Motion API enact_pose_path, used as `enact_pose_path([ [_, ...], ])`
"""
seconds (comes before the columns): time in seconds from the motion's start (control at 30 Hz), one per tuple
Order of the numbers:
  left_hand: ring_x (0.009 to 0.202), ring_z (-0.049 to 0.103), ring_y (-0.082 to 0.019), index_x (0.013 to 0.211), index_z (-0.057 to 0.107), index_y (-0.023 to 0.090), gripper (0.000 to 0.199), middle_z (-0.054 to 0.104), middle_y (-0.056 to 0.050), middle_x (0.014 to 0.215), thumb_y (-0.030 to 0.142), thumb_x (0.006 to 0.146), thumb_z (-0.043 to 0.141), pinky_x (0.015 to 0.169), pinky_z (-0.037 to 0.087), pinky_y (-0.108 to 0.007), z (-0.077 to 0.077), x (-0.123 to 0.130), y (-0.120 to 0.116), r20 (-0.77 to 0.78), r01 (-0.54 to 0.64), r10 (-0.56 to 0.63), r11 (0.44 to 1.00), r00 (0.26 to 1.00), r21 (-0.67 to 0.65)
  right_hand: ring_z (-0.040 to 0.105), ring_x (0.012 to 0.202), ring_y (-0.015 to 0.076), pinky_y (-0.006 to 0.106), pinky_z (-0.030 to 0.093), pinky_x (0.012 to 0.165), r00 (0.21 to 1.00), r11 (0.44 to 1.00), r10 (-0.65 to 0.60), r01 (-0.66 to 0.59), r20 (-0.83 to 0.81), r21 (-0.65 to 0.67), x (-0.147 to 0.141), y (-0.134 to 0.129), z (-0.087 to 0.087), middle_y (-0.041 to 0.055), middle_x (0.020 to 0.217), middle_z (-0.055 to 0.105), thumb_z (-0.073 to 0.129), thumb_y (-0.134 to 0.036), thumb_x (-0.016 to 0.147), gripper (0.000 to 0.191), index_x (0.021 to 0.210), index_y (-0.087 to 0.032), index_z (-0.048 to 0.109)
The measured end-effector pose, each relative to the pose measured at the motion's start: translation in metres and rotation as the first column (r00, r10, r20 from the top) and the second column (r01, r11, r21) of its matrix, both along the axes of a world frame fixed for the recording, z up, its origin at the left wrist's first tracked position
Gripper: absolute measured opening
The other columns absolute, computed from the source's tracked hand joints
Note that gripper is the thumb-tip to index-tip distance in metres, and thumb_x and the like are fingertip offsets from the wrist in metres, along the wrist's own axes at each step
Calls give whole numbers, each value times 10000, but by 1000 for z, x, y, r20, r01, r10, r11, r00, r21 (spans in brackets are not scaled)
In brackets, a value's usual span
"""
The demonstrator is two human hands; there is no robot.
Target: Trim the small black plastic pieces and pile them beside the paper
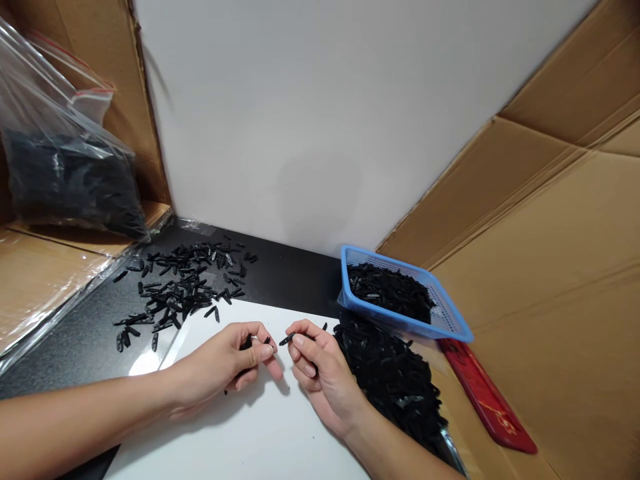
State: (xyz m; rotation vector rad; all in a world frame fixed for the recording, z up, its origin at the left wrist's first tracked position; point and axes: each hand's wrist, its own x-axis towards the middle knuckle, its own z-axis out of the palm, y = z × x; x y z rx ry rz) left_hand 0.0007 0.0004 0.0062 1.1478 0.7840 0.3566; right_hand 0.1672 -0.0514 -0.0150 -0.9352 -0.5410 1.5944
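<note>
Over a white board [240, 433] my two hands face each other, a small gap between their fingertips. My left hand [243, 357] is closed around small black pieces, with one end poking out between thumb and index finger. Between thumb and index finger, my right hand [320, 367] pinches a small elongated black piece [287, 339] that points at the left hand. Its other fingers curl inward. Many similar black pieces [185, 293] lie scattered on the dark tabletop beyond my left hand. Just right of my right hand is a dense heap of black pieces [390, 380].
A blue plastic basket [410, 323] holding more black pieces stands behind the heap. Beside it a red flat object [490, 393] lies on cardboard. At the left sits a clear zip bag [70, 180] of black contents. Cardboard panels [550, 233] and a white wall [320, 120] enclose the area.
</note>
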Motion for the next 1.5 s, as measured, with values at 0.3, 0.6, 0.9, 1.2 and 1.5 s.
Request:
enact_pose_path([
  [0.3, 393, 303, -41, 788, 595, 159, 313, 619, 44, 566, 461, 756, 673, 413, 134, -213, -1, 0, 2, -27, -1, 2, 1000, 1000, 7, 260, 444, 47, 155, 125, 360, 999, 999, 36, -36, -20, 30, -1, 0, 2, -26, 593, 504, 702, -282, 718, 162, 703, -157, 599],
  [0.6, 371, 331, -38, 705, 523, 177, 267, 676, 28, 572, 389, 750, 679, 388, 166, -192, 0, 1, 2, -58, 36, -33, 997, 998, 61, 224, 370, 24, 164, 127, 339, 967, 995, 63, -82, 249, 65, -10, -3, -3, -88, 502, 443, 761, -374, 720, 262, 760, -181, 588],
  [0.9, 365, 352, -40, 648, 468, 188, 353, 672, 19, 545, 425, 698, 724, 377, 189, -184, 1, 1, -1, -50, 71, -67, 994, 996, 79, 252, 383, 31, 198, 159, 351, 923, 989, 29, -81, 383, 120, -8, -3, -4, -53, 566, 495, 771, -341, 702, 197, 783, -177, 700],
  [1.2, 377, 356, -41, 721, 529, 177, 316, 671, 32, 577, 430, 712, 717, 393, 200, -190, 4, 1, 1, -47, 39, -34, 994, 998, 100, 198, 400, 28, 197, 126, 378, 974, 996, 59, -71, 217, 47, -6, -2, 1, -70, 527, 447, 778, -333, 680, 212, 759, -171, 667],
  [1.5, 418, 350, -41, 760, 578, 156, 261, 659, 14, 641, 407, 797, 639, 421, 190, -205, 4, -3, -1, 9, 9, -9, 999, 1000, 48, 345, 491, 89, 228, 301, 495, 668, 942, -258, 13, 698, 336, -1, -4, 4, -77, 536, 362, 695, -261, 761, 82, 785, -186, 672],
])
